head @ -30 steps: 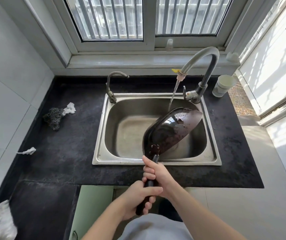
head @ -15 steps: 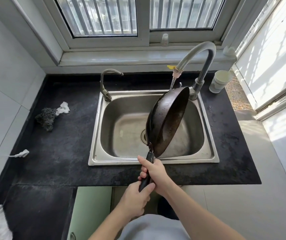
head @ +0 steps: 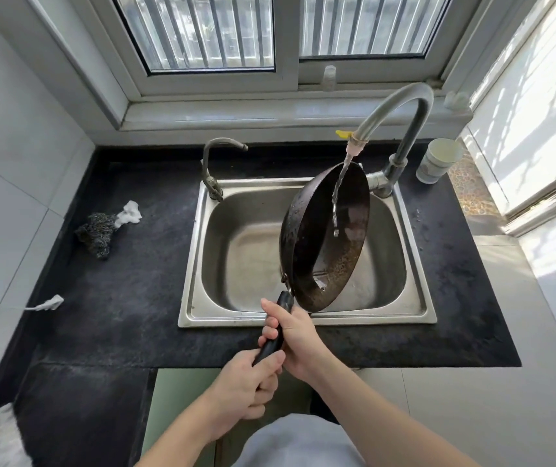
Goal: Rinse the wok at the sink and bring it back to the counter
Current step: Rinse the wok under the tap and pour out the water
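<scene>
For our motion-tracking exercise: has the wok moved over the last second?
Yes. The wok has tipped up on edge, its far rim now just under the tap.

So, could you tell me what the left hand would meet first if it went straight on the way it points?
Most likely the right hand, gripping the same handle just ahead of the left hand; the wok lies beyond.

Wok (head: 327, 251): dark, round, wet; tipped steeply on edge over the basin, hollow facing right, black handle toward the near rim.
Sink (head: 222, 318): steel, single basin, set in the black counter (head: 128, 298).
</scene>
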Tool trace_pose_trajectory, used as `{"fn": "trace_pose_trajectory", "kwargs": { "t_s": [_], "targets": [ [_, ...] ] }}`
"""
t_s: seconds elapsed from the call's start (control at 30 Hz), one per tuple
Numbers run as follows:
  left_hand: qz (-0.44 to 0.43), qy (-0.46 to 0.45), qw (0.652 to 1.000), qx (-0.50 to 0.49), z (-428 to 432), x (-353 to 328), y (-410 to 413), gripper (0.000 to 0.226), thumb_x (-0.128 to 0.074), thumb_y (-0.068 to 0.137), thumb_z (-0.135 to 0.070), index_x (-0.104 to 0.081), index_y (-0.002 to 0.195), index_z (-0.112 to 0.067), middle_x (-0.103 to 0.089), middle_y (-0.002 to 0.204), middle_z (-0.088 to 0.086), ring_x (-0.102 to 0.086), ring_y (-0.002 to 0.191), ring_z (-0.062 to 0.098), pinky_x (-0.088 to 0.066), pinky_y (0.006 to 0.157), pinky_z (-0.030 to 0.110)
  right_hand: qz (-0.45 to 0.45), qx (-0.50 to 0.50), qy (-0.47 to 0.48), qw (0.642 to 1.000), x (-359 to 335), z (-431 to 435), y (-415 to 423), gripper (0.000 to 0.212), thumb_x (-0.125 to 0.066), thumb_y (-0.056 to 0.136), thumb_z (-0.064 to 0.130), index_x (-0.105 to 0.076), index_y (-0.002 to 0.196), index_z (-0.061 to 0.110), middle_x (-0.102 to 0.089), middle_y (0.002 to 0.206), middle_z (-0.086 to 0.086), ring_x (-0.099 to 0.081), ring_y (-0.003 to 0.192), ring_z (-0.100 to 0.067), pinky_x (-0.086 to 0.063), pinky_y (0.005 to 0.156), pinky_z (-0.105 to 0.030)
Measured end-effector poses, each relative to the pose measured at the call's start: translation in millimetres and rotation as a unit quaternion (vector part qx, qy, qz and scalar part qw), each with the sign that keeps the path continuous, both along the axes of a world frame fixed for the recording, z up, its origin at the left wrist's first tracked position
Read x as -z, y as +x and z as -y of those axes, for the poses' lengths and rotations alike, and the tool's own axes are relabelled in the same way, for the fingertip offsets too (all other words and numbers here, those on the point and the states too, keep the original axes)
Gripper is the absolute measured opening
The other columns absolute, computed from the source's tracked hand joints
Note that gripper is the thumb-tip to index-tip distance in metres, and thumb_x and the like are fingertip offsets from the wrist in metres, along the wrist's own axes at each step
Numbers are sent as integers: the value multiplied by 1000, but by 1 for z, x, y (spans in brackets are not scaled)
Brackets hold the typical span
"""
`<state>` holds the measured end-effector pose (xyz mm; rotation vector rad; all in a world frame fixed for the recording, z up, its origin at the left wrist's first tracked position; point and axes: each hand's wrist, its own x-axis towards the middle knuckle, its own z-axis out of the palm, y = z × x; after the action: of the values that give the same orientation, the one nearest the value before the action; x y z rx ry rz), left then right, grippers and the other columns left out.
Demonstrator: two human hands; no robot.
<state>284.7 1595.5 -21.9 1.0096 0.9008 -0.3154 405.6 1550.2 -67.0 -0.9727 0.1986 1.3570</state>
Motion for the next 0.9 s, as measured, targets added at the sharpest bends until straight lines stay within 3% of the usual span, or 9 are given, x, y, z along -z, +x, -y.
{"fn": "trace_pose_trajectory", "kwargs": {
  "t_s": [0.23, 0.4, 0.6, 0.7, 0.8, 0.9],
  "targets": [
    [-28, -18, 998, -47, 8, 0, -8, 24, -52, 98, -32, -49, 89, -9, -40, 56, -3, -25, 38, 7, -19, 32, 15, 21, -41, -8, 999, -6, -4, -10, 25, -67, 95, 15, -43, 94, 12, -45, 58, 3, -46, 44, -7, -51, 49, -25],
    [-11, -39, 996, -82, 17, 9, -8, 25, -50, 99, -32, -49, 90, -9, -41, 59, -1, -23, 40, 8, -19, 34, 16, 65, -70, -79, 992, 0, -7, -15, 24, -68, 95, 18, -48, 84, 13, -46, 56, 3, -45, 43, -7, -47, 44, -24],
    [0, -147, 979, -140, 29, 28, 8, 22, -53, 98, -25, -55, 93, -4, -56, 69, 5, -45, 52, 12, -36, 44, 22, 170, -114, -150, 967, 14, 7, 0, 30, -70, 94, 22, -47, 77, 13, -47, 54, 2, -48, 43, -9, -47, 43, -26],
    [-3, -204, 962, -182, 37, 29, 21, 28, -50, 98, -37, -50, 89, -10, -47, 64, 2, -35, 49, 9, -28, 39, 18, 195, -119, -181, 957, 16, 12, 8, 33, -71, 93, 21, -47, 73, 11, -48, 55, -1, -48, 44, -10, -47, 45, -28],
    [-34, -156, 969, -187, 47, 37, 32, 43, -49, 92, -56, -47, 79, -14, -37, 57, -1, -25, 43, 8, -18, 35, 17, 184, -118, -193, 957, 22, 16, 11, 32, -70, 93, 18, -47, 73, 9, -49, 54, -2, -49, 42, -10, -48, 46, -29],
    [-47, -123, 974, -186, 56, 47, 35, 47, -50, 90, -58, -48, 73, -15, -37, 54, -1, -25, 39, 8, -16, 33, 17, 174, -128, -198, 956, 27, 23, 13, 26, -69, 94, 17, -52, 78, 7, -52, 55, -2, -51, 44, -10, -51, 47, -29]
  ]
}}
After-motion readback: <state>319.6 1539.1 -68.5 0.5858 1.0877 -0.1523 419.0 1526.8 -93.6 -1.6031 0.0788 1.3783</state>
